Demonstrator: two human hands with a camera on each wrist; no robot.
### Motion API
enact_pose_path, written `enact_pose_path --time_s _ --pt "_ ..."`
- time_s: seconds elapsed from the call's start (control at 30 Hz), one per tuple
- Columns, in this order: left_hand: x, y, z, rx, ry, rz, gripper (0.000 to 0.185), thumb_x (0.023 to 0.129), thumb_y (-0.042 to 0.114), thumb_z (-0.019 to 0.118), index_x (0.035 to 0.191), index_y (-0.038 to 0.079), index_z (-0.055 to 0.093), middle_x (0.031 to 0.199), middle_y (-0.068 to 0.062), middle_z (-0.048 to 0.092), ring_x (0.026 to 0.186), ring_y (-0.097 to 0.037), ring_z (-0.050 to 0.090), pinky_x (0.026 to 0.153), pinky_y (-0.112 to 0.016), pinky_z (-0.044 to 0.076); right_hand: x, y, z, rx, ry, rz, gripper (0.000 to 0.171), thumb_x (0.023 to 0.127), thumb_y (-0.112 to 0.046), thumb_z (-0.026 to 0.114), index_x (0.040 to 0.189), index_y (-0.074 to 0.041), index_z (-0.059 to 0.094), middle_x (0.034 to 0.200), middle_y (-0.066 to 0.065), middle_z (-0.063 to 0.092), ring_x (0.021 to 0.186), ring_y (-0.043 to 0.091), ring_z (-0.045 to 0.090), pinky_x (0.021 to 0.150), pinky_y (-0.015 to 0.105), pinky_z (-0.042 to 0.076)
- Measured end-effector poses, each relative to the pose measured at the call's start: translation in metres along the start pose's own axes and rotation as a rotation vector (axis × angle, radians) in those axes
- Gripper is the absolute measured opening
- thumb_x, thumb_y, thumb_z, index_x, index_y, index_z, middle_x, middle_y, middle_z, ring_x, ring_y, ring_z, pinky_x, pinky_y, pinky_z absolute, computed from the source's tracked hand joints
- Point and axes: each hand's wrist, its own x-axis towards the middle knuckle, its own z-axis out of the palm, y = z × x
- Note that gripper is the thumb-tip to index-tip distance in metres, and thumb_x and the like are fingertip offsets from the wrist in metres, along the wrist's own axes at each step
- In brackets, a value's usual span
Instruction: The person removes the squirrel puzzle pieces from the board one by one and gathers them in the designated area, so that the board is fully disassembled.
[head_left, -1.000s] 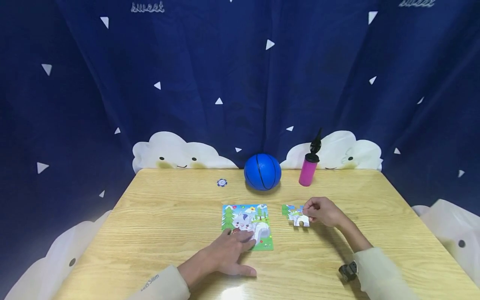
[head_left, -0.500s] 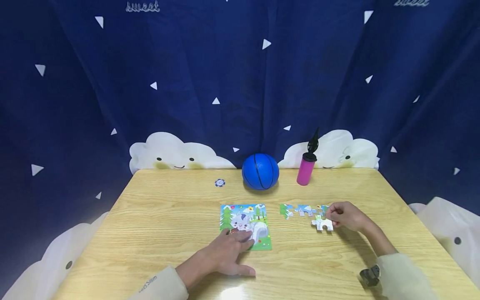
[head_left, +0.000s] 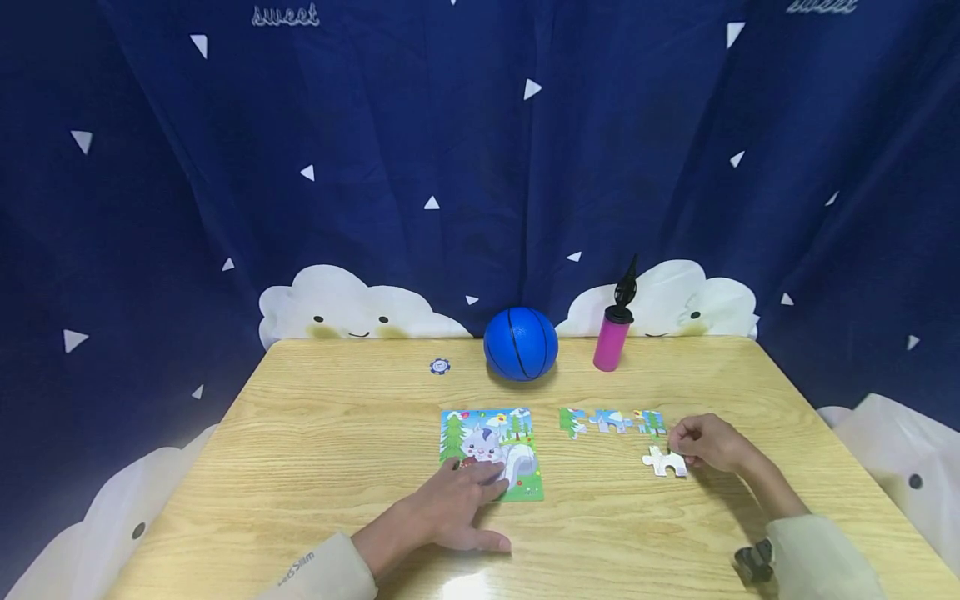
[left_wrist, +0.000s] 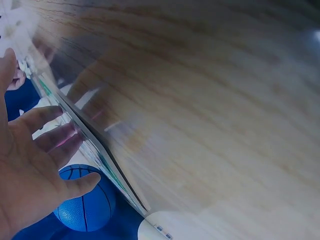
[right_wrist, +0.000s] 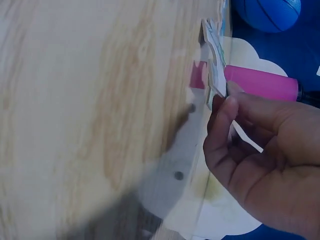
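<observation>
My right hand [head_left: 711, 442] pinches a pale jigsaw piece [head_left: 663, 461] by its right edge, thumb against fingers. In the right wrist view that puzzle piece [right_wrist: 216, 65] stands edge-on at the fingertips, close over the table. Just beyond it, separate in a row, lie three more pieces: a green tree piece [head_left: 572, 422], a blue-and-white one [head_left: 610, 420] and one with trees [head_left: 651, 423]. Spread fingers of my left hand [head_left: 453, 504] rest on the lower part of a square squirrel picture board [head_left: 457, 429], covering some of it; its thumb points right over bare wood.
Behind the picture board sits a blue basketball [head_left: 521, 344], with a pink hand pump [head_left: 611, 340] upright to its right. A poker chip [head_left: 440, 366] lies left of the ball. A dark blue curtain [head_left: 375, 167] hangs behind the wooden table [head_left: 337, 417].
My right hand has carried the pale piece to the right and nearer to me, off the row of pieces it overlapped. The left hand keeps its place on the picture board.
</observation>
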Motion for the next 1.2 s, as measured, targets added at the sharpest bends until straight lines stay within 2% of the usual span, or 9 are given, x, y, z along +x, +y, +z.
enact_pose_path --time_s 0.27,0.57,0.7,0.83,1.07,1.2 --pt "0.000 0.001 -0.001 -0.005 -0.004 -0.004 0.084 0.080 0.077 0.043 0.140 0.019 0.048 0.147 -0.002 0.045 0.135 -0.016 0.041 0.103 -0.052 0.039 0.004 0.004 0.006 -0.110 0.073 0.038 0.012 0.088 0.000 0.055 0.083 -0.003 0.065 0.065 -0.001 0.052 0.061 0.013 0.048 0.050 0.021 0.039" --pt "0.001 0.001 -0.002 -0.027 -0.005 -0.003 0.083 0.082 0.077 0.041 0.139 0.019 0.049 0.147 -0.003 0.044 0.135 -0.017 0.041 0.103 -0.053 0.038 0.007 -0.006 0.007 -0.167 0.105 0.013 0.011 0.089 -0.005 0.057 0.084 -0.005 0.066 0.067 -0.001 0.054 0.062 0.013 0.046 0.049 0.021 0.036" --pt "0.000 0.001 -0.004 -0.051 -0.006 -0.008 0.080 0.084 0.076 0.038 0.138 0.018 0.050 0.147 -0.003 0.045 0.135 -0.016 0.042 0.103 -0.052 0.039 0.013 -0.024 0.015 -0.124 0.099 -0.037 0.009 0.089 -0.006 0.059 0.084 -0.004 0.067 0.069 0.000 0.056 0.063 0.013 0.047 0.051 0.022 0.039" --pt "-0.001 0.000 -0.005 -0.066 -0.025 -0.021 0.080 0.085 0.075 0.038 0.138 0.018 0.050 0.148 -0.004 0.044 0.136 -0.018 0.041 0.105 -0.049 0.038 0.024 -0.047 0.028 -0.065 0.066 -0.110 0.011 0.088 -0.005 0.057 0.085 -0.003 0.067 0.064 0.001 0.053 0.056 0.011 0.044 0.048 0.022 0.038" --pt "0.000 -0.002 -0.004 -0.026 -0.021 -0.001 0.080 0.085 0.075 0.037 0.139 0.017 0.049 0.148 -0.003 0.044 0.136 -0.016 0.040 0.104 -0.046 0.040 0.048 -0.096 0.056 -0.075 0.017 -0.197 0.011 0.086 -0.003 0.057 0.082 -0.004 0.067 0.065 -0.001 0.054 0.058 0.010 0.045 0.050 0.022 0.038" --pt "-0.002 -0.002 -0.003 -0.008 -0.009 0.019 0.081 0.085 0.075 0.036 0.140 0.016 0.048 0.148 -0.004 0.043 0.137 -0.017 0.040 0.104 -0.049 0.040 0.059 -0.119 0.074 -0.045 -0.021 -0.223 0.007 0.087 -0.003 0.062 0.082 -0.003 0.067 0.067 0.003 0.059 0.059 0.013 0.052 0.051 0.022 0.041"
